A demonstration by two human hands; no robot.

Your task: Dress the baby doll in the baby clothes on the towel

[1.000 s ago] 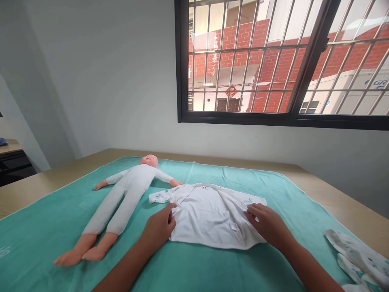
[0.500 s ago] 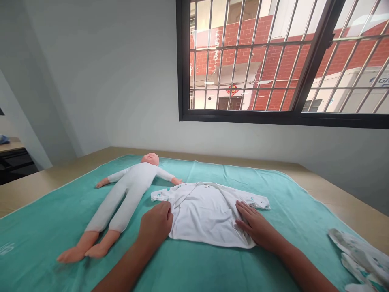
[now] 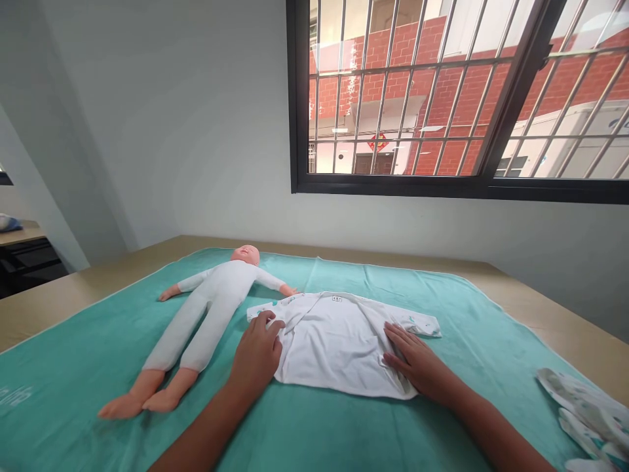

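Observation:
A white baby shirt [image 3: 339, 347] lies spread on a green cloth, its patterned sleeves stretched out to either side and a small printed label at the neck. My left hand [image 3: 258, 351] rests at the shirt's left edge below the sleeve, fingers loosely bent and apart. On the right side of the shirt, my right hand [image 3: 417, 360] lies flat with its fingers stretched out, touching the fabric. A baby doll [image 3: 211, 308] in a white bodysuit is on its back to the left, one hand close to the shirt's left sleeve.
The green cloth [image 3: 88, 354] covers most of the wooden table [image 3: 555, 308]. Crumpled patterned baby clothing [image 3: 590, 413] sits at the right front. Behind the table are a wall and a barred window [image 3: 393, 185]; another table [image 3: 22, 235] stands far left.
My left hand has loosened from a closed fist, its fingers now reaching up towards the left sleeve. My right hand stays flat on the shirt. The view has shifted slightly.

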